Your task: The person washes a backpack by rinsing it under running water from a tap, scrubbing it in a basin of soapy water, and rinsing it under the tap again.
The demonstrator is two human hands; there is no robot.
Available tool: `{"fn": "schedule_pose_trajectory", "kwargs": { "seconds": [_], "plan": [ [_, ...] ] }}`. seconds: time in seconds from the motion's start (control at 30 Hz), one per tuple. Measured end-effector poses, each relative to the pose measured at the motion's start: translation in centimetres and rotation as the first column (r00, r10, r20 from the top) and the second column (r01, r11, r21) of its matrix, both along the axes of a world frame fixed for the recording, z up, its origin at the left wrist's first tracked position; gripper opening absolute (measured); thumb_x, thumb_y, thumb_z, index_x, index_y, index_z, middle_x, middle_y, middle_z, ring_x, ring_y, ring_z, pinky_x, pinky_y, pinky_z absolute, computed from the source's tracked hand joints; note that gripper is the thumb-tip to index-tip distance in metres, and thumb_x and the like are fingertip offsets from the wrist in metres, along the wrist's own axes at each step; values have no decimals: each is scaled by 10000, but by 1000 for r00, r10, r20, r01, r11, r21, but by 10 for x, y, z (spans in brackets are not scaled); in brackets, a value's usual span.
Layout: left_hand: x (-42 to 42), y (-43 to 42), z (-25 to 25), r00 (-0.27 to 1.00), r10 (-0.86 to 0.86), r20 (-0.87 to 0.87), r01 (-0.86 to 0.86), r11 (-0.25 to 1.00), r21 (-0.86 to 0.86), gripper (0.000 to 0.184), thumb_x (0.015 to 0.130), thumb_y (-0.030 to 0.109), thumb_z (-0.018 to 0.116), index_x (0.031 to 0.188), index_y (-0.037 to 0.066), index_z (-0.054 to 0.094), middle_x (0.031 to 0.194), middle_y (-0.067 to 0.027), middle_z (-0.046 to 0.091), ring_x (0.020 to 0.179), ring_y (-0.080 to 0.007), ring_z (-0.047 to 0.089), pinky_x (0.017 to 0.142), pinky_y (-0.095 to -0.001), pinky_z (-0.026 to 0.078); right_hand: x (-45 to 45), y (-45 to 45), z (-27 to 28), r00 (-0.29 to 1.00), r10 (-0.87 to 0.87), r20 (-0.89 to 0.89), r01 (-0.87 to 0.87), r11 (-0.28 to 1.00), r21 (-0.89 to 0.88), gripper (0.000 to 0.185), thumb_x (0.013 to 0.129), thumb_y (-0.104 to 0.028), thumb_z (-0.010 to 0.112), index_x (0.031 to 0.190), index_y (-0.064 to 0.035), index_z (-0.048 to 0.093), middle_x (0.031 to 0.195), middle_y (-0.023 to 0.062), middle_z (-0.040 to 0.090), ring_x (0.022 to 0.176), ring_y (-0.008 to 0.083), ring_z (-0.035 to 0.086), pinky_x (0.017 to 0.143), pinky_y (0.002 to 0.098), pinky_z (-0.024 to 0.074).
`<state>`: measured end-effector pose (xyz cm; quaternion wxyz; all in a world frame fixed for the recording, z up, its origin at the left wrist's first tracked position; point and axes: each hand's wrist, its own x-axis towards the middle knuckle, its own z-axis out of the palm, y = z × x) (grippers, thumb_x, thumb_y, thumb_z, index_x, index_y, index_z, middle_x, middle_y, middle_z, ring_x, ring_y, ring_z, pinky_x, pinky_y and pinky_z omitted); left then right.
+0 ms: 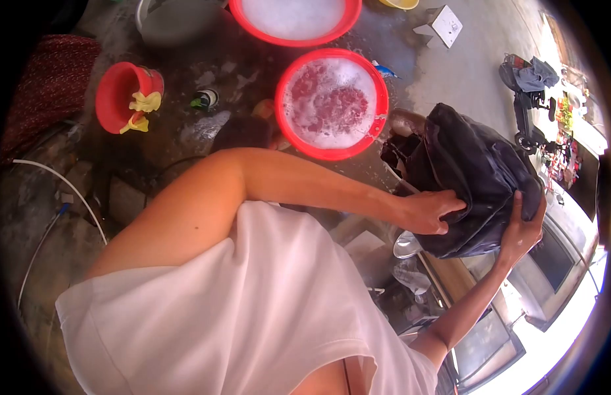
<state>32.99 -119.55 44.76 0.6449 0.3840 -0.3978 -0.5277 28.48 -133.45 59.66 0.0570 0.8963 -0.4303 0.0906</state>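
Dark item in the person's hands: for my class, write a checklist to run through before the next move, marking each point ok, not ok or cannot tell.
1. Left hand gripping the dark item: ok, its fingers are bent against the near side.
2. Right hand supporting it: ok, it holds the right side.
3. Suds in the nearer red basin: ok, foam covers much of the surface.
4. Floor dry: not ok, it looks wet around the basins.
5. Dark item emptied: cannot tell, its inside is hidden.
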Motion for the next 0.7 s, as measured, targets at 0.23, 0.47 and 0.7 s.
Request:
{"fn": "schedule_pose_trajectory", "kwargs": {
  "seconds": [0.23,0.47,0.7],
  "plan": [
    [-3,9,-10,995,92,45,-93,995,26,499,713,62,526,1192,14,397,1066,-143,465,972,-231,509,831,-296,408,-11,6,36,998,58,36,-53,992,-117,434,760,-332,623,1097,-69,544,948,120,622,889,215,592,767,324,436],
    [-4,-4,-66,809,-232,-539,255,966,-34,359,731,10,487,1089,5,508,1005,-58,550,958,-138,503,825,-252,400,-21,1,73,996,57,75,-34,959,-281,405,749,-338,632,1055,-77,581,953,88,620,894,208,577,784,330,421],
    [35,14,-125,443,-308,-842,670,738,83,337,795,214,445,1037,-10,513,963,-67,575,821,-142,569,750,-227,433,-66,-18,134,985,143,99,-64,826,-560,317,756,-237,622,1004,-41,600,925,70,615,832,187,572,785,317,445]
  ]
}}
